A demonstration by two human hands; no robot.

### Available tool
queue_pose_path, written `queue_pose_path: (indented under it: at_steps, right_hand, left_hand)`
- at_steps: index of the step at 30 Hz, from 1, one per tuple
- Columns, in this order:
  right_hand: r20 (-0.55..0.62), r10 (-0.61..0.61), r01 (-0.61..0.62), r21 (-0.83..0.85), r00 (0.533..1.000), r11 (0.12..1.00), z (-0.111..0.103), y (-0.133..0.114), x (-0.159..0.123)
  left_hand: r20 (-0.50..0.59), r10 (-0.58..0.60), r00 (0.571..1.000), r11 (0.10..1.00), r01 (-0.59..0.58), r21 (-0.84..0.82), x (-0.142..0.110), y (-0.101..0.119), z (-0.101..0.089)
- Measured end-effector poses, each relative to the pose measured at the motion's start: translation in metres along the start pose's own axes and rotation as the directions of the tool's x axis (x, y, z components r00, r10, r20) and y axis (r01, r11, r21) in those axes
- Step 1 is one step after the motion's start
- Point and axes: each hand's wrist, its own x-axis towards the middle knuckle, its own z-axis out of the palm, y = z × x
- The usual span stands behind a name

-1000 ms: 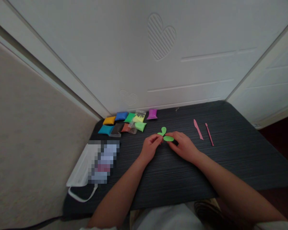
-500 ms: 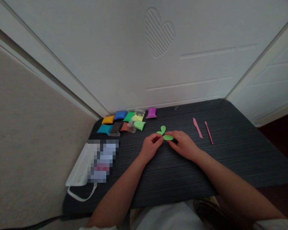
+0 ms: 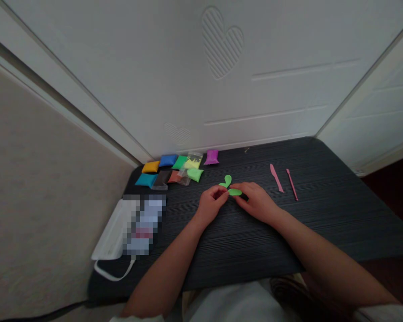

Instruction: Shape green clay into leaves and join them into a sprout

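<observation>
A light green, leaf-shaped piece of modelling clay is between my two hands over the middle of the dark table. My left hand is closed, thumb and forefinger pinching its left tip. My right hand is curled about its right end, with thumb below and forefinger above. Just behind the fingers lie more light green clay leaves, partly hidden by my left hand.
Several coloured clay packets, among them a teal one and a purple one, lie at the back left. To the right are a pink plastic knife and a thin pink stick tool. A white strapped object and a blurred-out item sit at left.
The view has shifted very slightly. Both hands keep the same hold on the green clay leaf, with no clear movement.
</observation>
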Motion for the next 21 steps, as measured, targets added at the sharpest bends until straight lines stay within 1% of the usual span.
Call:
queue_pose_path:
  at_steps: [7,13,21]
  right_hand:
    - [0.003,-0.005,0.005,-0.028,1.0,1.0,0.0004,0.0003,0.0]
    - [0.025,-0.02,0.021,-0.043,0.999,0.999,0.0002,-0.0009,-0.0006]
    - [0.045,-0.023,0.026,-0.059,0.999,0.998,0.0004,-0.0018,-0.0009]
  left_hand:
    - [0.002,-0.003,1.0,1.0,0.003,-0.018,0.0001,0.0007,0.0]
    - [-0.01,0.006,1.0,1.0,-0.006,0.021,0.001,0.0004,0.0013]
    - [-0.003,0.019,1.0,1.0,-0.019,0.014,0.0002,-0.0001,0.0017]
